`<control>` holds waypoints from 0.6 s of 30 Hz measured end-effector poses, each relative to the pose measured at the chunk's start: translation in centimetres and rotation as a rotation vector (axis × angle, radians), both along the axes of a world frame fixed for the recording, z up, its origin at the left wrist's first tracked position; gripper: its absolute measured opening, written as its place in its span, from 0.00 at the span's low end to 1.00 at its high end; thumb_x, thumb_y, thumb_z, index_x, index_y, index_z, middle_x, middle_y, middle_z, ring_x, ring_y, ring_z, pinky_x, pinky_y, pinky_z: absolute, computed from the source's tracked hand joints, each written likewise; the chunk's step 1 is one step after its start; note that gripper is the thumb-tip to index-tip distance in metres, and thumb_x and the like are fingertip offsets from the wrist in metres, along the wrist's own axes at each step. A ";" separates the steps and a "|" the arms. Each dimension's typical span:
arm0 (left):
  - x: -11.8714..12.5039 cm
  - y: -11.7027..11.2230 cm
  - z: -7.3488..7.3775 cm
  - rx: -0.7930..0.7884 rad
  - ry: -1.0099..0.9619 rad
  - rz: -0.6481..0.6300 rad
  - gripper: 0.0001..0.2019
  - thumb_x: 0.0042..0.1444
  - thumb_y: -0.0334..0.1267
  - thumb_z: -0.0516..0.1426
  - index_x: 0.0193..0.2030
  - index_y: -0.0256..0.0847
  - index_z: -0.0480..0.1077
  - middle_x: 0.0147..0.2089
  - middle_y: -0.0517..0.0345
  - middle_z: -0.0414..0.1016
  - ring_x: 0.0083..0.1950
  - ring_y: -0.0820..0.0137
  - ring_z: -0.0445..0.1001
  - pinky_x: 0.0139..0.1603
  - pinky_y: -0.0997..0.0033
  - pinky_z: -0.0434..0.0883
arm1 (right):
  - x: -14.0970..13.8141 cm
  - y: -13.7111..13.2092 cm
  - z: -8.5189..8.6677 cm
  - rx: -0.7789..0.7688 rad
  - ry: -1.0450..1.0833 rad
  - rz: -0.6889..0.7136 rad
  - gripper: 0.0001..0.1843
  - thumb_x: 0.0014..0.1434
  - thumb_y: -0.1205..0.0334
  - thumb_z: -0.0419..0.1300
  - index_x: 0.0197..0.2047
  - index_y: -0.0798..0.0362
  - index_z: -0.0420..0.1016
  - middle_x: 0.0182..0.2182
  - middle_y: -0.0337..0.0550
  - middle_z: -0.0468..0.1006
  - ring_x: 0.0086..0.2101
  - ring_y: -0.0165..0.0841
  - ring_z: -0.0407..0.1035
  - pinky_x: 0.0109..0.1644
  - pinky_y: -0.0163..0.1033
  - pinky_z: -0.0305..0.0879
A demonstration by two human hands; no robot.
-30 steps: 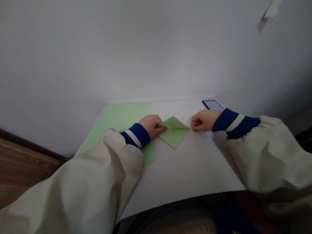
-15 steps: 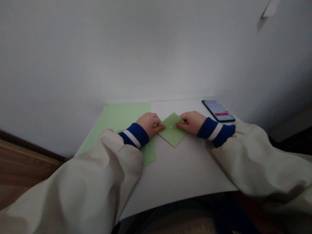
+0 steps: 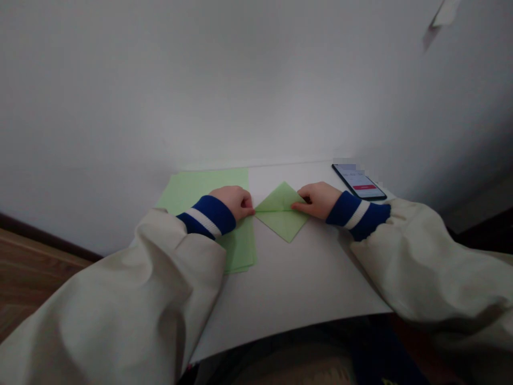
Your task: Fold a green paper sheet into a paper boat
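Observation:
A folded piece of light green paper point(image 3: 282, 222) lies diamond-shaped on the white tabletop, with a crease running across its middle from left to right. My left hand point(image 3: 236, 203) is closed, thumb and finger pinched at the paper's left corner. At the right corner, my right hand point(image 3: 318, 199) grips the paper, its thumb on top and the other fingers curled behind. The fingers partly hide that right corner.
Larger green sheets point(image 3: 200, 184) lie stacked at the table's left, partly under my left forearm. A phone point(image 3: 358, 182) with a lit screen rests at the back right. The white table point(image 3: 296, 294) meets a pale wall point(image 3: 256, 80); wooden furniture point(image 3: 36, 278) stands at lower left.
My left hand has slid leftward from over the paper to its left corner, uncovering more of the crease. My right hand has barely moved and keeps its grip.

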State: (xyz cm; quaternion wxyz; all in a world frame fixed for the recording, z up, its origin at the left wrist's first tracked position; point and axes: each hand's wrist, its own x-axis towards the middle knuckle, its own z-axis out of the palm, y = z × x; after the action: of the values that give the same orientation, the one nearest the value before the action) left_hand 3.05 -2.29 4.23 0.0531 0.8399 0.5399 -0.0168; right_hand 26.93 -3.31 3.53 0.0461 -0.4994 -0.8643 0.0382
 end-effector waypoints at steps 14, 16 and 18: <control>0.3 -0.1 0.3 -0.051 0.008 0.018 0.11 0.49 0.43 0.54 0.29 0.41 0.73 0.30 0.56 0.74 0.32 0.66 0.70 0.31 0.70 0.60 | 0.0 0.1 -0.3 0.081 -0.052 0.039 0.17 0.58 0.52 0.51 0.27 0.55 0.72 0.26 0.44 0.71 0.26 0.30 0.59 0.32 0.36 0.52; 0.3 -0.1 0.2 -0.064 0.034 0.030 0.10 0.48 0.43 0.53 0.29 0.41 0.73 0.30 0.56 0.74 0.32 0.66 0.70 0.31 0.70 0.60 | 0.2 0.3 -0.4 0.080 -0.049 0.049 0.17 0.58 0.52 0.51 0.27 0.55 0.71 0.25 0.44 0.71 0.26 0.30 0.59 0.32 0.36 0.52; 0.4 -0.3 0.1 -0.065 0.053 0.036 0.10 0.48 0.43 0.53 0.28 0.41 0.71 0.29 0.56 0.73 0.31 0.66 0.70 0.30 0.69 0.60 | 0.3 0.4 -0.5 0.079 -0.037 0.074 0.17 0.58 0.52 0.51 0.27 0.55 0.71 0.26 0.44 0.71 0.27 0.30 0.59 0.32 0.36 0.53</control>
State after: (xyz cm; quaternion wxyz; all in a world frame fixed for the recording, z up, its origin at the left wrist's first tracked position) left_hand 3.49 -2.56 4.36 0.0665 0.8272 0.5551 -0.0556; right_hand 27.22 -2.93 3.01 0.0485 -0.4657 -0.8836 -0.0036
